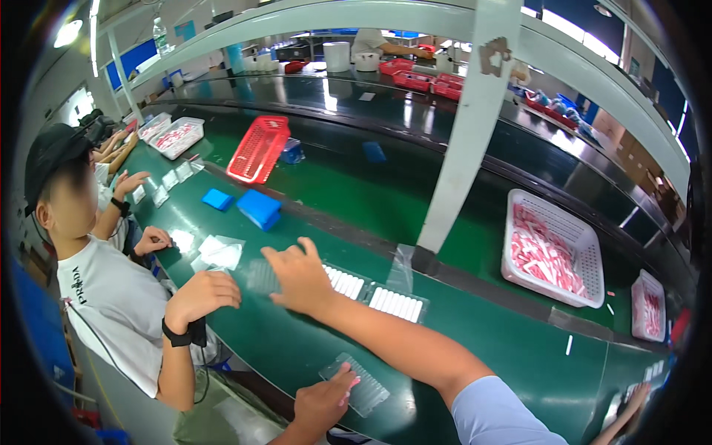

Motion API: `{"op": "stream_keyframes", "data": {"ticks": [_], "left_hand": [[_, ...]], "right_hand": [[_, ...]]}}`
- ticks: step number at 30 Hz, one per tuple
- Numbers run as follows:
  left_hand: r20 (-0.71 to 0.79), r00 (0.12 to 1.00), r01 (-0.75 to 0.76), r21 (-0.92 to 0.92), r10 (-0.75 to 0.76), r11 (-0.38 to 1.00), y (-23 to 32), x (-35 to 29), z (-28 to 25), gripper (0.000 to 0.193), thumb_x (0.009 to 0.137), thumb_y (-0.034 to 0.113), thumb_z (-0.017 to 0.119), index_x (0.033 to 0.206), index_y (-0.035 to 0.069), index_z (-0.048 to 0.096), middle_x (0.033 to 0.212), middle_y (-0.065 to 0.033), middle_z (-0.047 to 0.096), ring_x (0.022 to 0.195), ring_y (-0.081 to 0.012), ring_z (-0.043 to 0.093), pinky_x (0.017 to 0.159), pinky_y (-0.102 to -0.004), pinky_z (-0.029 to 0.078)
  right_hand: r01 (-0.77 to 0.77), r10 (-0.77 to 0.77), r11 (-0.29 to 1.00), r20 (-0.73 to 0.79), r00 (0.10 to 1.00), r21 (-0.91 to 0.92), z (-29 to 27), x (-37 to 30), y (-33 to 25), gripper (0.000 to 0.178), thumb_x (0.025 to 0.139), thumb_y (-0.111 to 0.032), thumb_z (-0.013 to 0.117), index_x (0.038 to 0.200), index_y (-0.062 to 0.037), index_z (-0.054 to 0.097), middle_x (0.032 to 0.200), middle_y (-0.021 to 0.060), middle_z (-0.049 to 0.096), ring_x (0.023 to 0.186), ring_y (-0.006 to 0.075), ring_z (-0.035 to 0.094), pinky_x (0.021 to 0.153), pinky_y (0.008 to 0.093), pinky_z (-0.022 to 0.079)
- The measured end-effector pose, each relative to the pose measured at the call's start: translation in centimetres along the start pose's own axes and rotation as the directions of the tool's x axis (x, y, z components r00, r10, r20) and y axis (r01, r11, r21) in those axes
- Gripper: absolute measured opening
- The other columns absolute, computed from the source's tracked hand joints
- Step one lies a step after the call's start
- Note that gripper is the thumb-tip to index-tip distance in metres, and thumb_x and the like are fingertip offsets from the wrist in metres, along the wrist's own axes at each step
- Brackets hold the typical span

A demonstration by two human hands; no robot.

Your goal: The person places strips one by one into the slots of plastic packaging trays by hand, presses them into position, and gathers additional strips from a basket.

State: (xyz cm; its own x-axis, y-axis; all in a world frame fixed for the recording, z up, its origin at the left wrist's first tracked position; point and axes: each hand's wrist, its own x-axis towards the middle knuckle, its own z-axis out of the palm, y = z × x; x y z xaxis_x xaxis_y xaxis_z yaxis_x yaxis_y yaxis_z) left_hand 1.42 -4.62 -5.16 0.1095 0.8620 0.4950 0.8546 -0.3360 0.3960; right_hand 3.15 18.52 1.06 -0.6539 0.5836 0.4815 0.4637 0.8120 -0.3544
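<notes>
My right hand (300, 278) reaches out over the green table with its fingers spread, holding nothing I can see. Beneath and beside it lies a clear ribbed plastic tray (261, 277). To its right, two clear trays hold rows of white sticks (397, 304); my hand and forearm partly cover the nearer row (345, 282). Near the table's front edge, my left hand (326, 400) is closed around small pink pieces (351, 386), mostly hidden by the fingers. It rests against another clear ribbed tray (368, 391).
A white basket (592, 278) of pink-and-white sticks stands right, past a white post (467, 141). A red basket (259, 148) and blue blocks (259, 209) lie ahead. A co-worker (111, 297) sits close on the left, one hand (204, 297) near clear bags (221, 253).
</notes>
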Motion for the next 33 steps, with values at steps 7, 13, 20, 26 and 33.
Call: {"op": "stream_keyframes", "data": {"ticks": [7,13,20,26,33], "left_hand": [[0.197,0.972,-0.121,-0.034,0.126,0.992,0.3,1.2,-1.2,0.029,0.074,0.009,0.075,0.102,0.016,0.070,0.112,-0.0068,0.077,0.054,-0.0151,0.064,0.049,-0.0298,0.052],[0.149,0.939,-0.327,0.119,0.309,0.938,0.8,2.5,-0.2,0.025,0.076,0.012,0.076,0.100,0.013,0.069,0.110,-0.0096,0.077,0.052,-0.0152,0.062,0.048,-0.0293,0.051],[0.257,0.842,-0.500,0.042,0.474,0.865,7.9,8.3,6.3,0.020,0.087,0.023,0.072,0.098,0.008,0.064,0.120,-0.0170,0.072,0.052,-0.0131,0.062,0.045,-0.0282,0.050],[0.221,0.872,-0.460,0.062,0.437,0.886,11.1,10.7,10.3,0.027,0.083,0.018,0.073,0.105,0.007,0.065,0.122,-0.0190,0.072,0.054,-0.0171,0.065,0.046,-0.0310,0.050],[0.233,0.878,-0.390,-0.160,0.418,0.907,11.0,11.8,9.9,0.024,0.080,0.013,0.075,0.101,0.006,0.067,0.118,-0.0170,0.074,0.050,-0.0157,0.063,0.044,-0.0283,0.048]], "right_hand": [[-0.013,-0.014,0.963,0.100,0.995,0.268,-12.0,-13.1,-0.2,0.080,0.073,-0.032,0.085,0.142,-0.0044,0.053,0.109,0.0142,0.067,0.108,0.0301,0.060,0.104,0.0453,0.038],[-0.295,0.298,0.948,-0.010,0.955,0.118,-19.7,-32.5,1.9,0.079,0.068,-0.029,0.090,0.136,-0.0056,0.058,0.124,0.0112,0.069,0.107,0.0305,0.066,0.099,0.0410,0.049],[-0.579,0.578,0.815,-0.072,0.813,0.003,-22.8,-38.1,0.4,0.079,0.065,-0.022,0.083,0.137,-0.0055,0.054,0.123,0.0154,0.061,0.114,0.0368,0.055,0.101,0.0468,0.043],[-0.573,0.574,0.811,-0.034,0.818,-0.114,-24.3,-38.9,0.6,0.075,0.065,-0.025,0.078,0.136,-0.0088,0.057,0.124,0.0112,0.058,0.114,0.0319,0.053,0.098,0.0456,0.039],[-0.486,0.490,0.839,-0.050,0.870,-0.245,-23.3,-39.0,1.3,0.062,0.067,-0.021,0.075,0.128,-0.0175,0.066,0.129,0.0064,0.062,0.108,0.0264,0.057,0.091,0.0431,0.041]]}}
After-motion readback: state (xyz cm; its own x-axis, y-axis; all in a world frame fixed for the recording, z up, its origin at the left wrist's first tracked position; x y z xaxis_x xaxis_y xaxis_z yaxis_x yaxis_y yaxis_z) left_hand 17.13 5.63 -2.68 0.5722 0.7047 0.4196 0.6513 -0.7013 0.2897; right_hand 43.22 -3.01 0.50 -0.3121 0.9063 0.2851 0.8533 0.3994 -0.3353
